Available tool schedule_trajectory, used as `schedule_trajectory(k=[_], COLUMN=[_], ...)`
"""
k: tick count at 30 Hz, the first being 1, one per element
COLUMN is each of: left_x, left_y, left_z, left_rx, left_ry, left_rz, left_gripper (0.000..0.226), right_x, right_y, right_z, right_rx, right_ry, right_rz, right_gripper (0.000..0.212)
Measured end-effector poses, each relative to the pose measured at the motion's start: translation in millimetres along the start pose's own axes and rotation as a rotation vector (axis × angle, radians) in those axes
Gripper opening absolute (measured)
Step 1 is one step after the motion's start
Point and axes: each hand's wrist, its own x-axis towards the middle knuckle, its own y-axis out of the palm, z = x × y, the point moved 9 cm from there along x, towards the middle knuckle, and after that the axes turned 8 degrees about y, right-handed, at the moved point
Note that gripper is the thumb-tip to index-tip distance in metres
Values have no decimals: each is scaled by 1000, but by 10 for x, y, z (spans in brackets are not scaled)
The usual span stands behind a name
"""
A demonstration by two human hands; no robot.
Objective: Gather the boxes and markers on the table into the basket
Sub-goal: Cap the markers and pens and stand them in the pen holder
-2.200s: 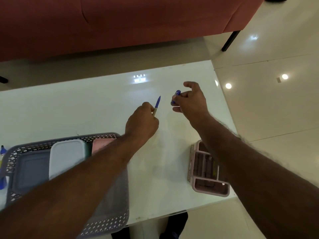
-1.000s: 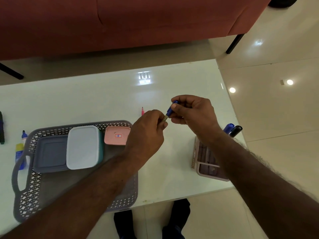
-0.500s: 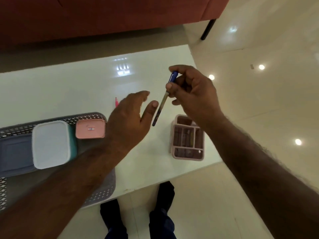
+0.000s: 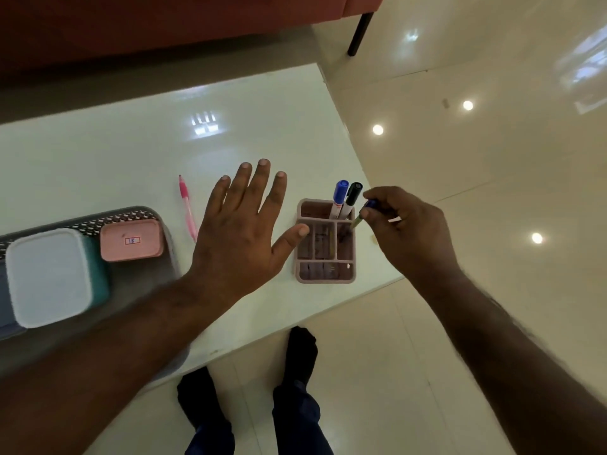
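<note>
A home living room: red sofa (image 4: 164,21) behind a low white table (image 4: 131,152).

A glossy white table (image 4: 138,152) carries everything. At its 9 o'clock side sits a grey perforated basket (image 4: 98,218), partly cut off by the frame edge. Just right of the basket, toward the middle, a pink pen (image 4: 187,208) lies flat on the bare top. At about 4 o'clock, near the right edge, stands a pink compartmented pen holder (image 4: 325,277).
</note>
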Motion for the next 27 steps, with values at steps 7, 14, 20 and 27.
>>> schedule_trajectory(k=[7,14,20,27], left_x=[-33,-87,-185,-386], left_y=[125,173,134,-37], left_z=[-88,12,275,968], left_rx=[45,24,22,24], left_ry=[13,-24,-87,-255], left_rz=[29,39,50,23], left_gripper=[81,82,83,80], right_x=[-38,-47,-302,-455], right_y=[296,313,29,630], right_z=[-317,-393,-140,846], right_rx=[7,40,105,226], right_ry=[161,307,293,46], right_rz=[30,58,-182,-15], right_gripper=[25,57,58,15])
